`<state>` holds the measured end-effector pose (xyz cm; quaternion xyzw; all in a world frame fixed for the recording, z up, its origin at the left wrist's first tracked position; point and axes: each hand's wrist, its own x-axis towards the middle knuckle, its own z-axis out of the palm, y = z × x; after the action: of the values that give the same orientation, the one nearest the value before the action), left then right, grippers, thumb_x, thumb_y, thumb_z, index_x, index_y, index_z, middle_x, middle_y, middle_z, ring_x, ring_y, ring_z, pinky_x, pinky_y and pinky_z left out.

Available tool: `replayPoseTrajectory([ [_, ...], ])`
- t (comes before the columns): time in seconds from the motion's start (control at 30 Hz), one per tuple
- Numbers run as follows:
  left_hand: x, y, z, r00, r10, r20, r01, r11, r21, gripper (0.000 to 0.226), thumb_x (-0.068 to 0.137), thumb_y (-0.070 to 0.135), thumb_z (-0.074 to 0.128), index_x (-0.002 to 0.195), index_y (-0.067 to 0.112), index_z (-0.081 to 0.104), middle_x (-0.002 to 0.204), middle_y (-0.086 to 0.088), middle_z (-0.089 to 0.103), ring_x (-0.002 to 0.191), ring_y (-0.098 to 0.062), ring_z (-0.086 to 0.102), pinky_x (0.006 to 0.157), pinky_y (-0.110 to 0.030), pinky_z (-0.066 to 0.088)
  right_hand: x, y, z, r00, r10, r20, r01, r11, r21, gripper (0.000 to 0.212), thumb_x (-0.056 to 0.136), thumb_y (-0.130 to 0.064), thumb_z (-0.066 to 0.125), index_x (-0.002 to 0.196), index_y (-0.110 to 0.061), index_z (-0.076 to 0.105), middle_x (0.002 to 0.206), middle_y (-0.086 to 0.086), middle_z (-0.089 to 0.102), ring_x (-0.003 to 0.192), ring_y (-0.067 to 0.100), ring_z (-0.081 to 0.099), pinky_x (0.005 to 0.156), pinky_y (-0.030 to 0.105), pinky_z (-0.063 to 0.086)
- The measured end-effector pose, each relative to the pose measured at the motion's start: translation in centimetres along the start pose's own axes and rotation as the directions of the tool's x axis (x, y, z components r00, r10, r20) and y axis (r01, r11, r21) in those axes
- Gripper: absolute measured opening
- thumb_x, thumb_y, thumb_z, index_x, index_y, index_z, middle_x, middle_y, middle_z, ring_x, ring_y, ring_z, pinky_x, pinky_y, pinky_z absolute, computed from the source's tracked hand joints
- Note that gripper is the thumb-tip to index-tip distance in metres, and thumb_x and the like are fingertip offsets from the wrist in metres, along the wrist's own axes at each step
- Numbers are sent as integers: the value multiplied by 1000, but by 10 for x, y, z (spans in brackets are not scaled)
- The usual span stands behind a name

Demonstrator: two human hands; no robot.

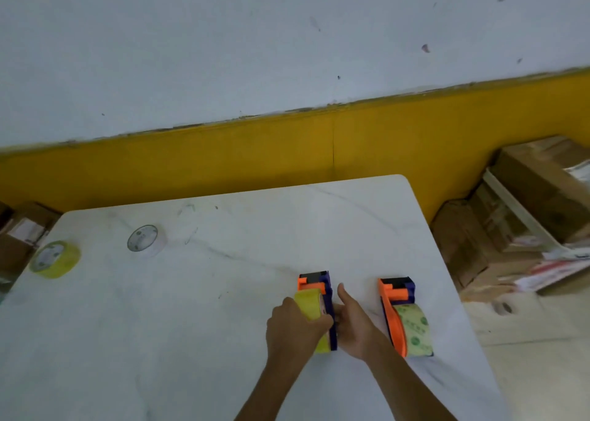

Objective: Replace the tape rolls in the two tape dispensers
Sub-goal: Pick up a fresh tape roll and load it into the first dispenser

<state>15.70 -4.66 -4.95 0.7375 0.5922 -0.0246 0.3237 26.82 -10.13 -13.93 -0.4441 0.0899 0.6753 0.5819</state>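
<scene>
Two orange and purple tape dispensers stand on the white table (223,308). The left dispenser (316,283) carries a yellow tape roll (309,304). My left hand (293,328) is closed over that roll from the left. On the other side, my right hand (352,321) grips the purple side of the same dispenser, thumb raised. The right dispenser (397,293) stands apart to the right and holds a pale green-printed roll (415,331). At the far left of the table lie a spare yellow roll (56,259) and a spare white roll (145,240).
Stacked cardboard boxes (517,216) stand on the floor right of the table, with papers on them. More boxes (22,235) sit beyond the table's left edge. A yellow and white wall (287,149) runs behind the table.
</scene>
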Motion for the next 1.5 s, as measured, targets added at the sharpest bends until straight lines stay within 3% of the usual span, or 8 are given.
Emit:
replayPoseTrajectory([
  [0.23, 14, 14, 7, 995, 35, 88, -37, 999, 17, 43, 60, 53, 69, 78, 18, 53, 92, -3, 62, 87, -24, 65, 63, -27, 47, -7, 6, -10, 965, 133, -225, -170, 973, -156, 98, 71, -81, 47, 123, 2, 60, 118, 22, 67, 108, 37, 66, 92, 51, 53],
  [0.4, 11, 6, 23, 993, 73, 96, -80, 994, 71, 45, 62, 50, 66, 84, 12, 56, 95, -8, 66, 88, -27, 66, 67, -33, 53, -14, 10, -13, 878, 230, -421, -426, 774, -467, 115, 73, -86, 20, 115, 14, 58, 89, 28, 68, 90, 40, 68, 81, 47, 58],
  [0.53, 8, -3, 33, 996, 69, 58, -73, 995, 67, 53, 67, 51, 67, 98, 8, 57, 99, -7, 62, 93, -27, 63, 69, -32, 48, -14, 21, -5, 831, 21, -556, -457, 596, -660, 109, 81, -76, 0, 69, 6, 71, 74, 22, 75, 65, 33, 73, 64, 39, 62],
  [0.67, 7, -7, 34, 996, 68, 60, -72, 996, 58, 54, 69, 52, 67, 99, 9, 55, 95, -5, 56, 94, -26, 62, 70, -32, 49, -8, 34, -14, 767, -225, -601, -288, 716, -635, 104, 75, -81, 1, 60, -2, 66, 54, 14, 67, 50, 27, 64, 57, 33, 55],
  [0.8, 6, -11, 33, 996, 58, 74, -60, 998, 20, 57, 69, 53, 68, 102, 9, 55, 99, -6, 58, 97, -27, 62, 75, -33, 51, -11, 31, -16, 729, -472, -496, -72, 668, -741, 78, 85, -70, 16, 93, -11, 66, 83, 19, 68, 75, 30, 64, 67, 37, 48],
  [1.0, -5, -11, 26, 990, 56, 132, -47, 996, -71, 88, 64, 79, 61, 117, 10, 46, 113, -6, 56, 108, -28, 60, 83, -36, 51, -49, 8, 4, 770, -486, -413, 268, 834, -482, 44, 99, -40, 37, 116, -9, 63, 113, 11, 61, 104, 19, 52, 92, 32, 39],
  [1.2, -9, 4, -10, 982, 185, 26, -167, 932, -323, 56, 98, 47, 39, 136, 6, 44, 138, -14, 49, 129, -30, 47, 107, -36, 37, -90, -12, 21, 784, -519, -342, 322, 810, -490, 60, 82, -68, 36, 105, -20, 62, 128, 14, 60, 118, 26, 54, 111, 49, 36],
  [1.5, -38, 38, -36, 967, 249, 50, -187, 831, -524, 32, 98, 29, 38, 73, 10, 42, 70, 0, 46, 71, -19, 41, 67, -34, 34, -149, -50, -6, 748, -547, -377, 378, 817, -436, 64, 97, -54, 27, 118, -1, 58, 114, 17, 61, 104, 32, 58, 90, 43, 47],
])
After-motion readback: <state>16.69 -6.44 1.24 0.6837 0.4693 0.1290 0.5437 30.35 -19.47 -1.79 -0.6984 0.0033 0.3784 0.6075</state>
